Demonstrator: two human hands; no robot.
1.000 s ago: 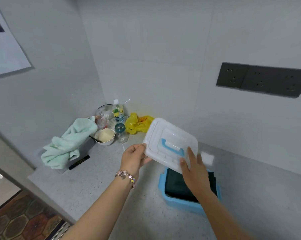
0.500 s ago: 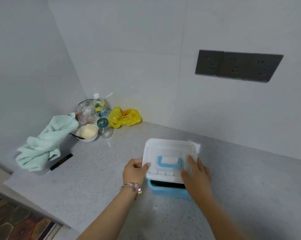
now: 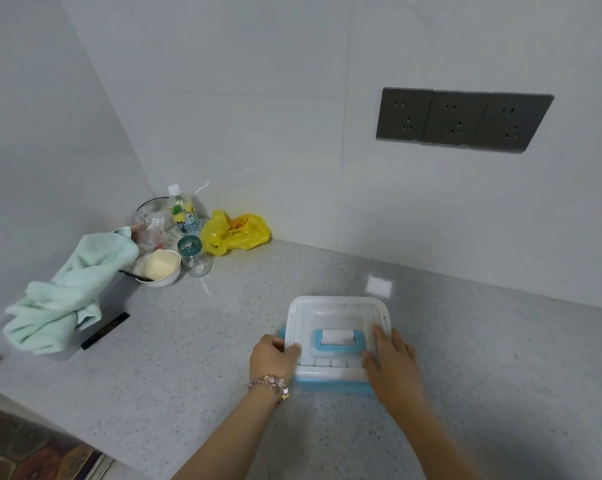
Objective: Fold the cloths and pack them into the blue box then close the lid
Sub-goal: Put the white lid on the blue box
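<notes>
Now the lid [image 3: 337, 313] sits on the blue box [image 3: 330, 388] — left hand [image 3: 273, 358] fingers curled gripping its edge, right hand [image 3: 393, 363] fingers flat

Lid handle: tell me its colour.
Blue, with a white centre grip; the handle shows clearly in the head view.

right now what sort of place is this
Probably a home kitchen corner: a speckled grey countertop against tiled walls, a row of dark wall sockets above it, and food clutter in the corner, including a bowl and a drink bottle.
</notes>
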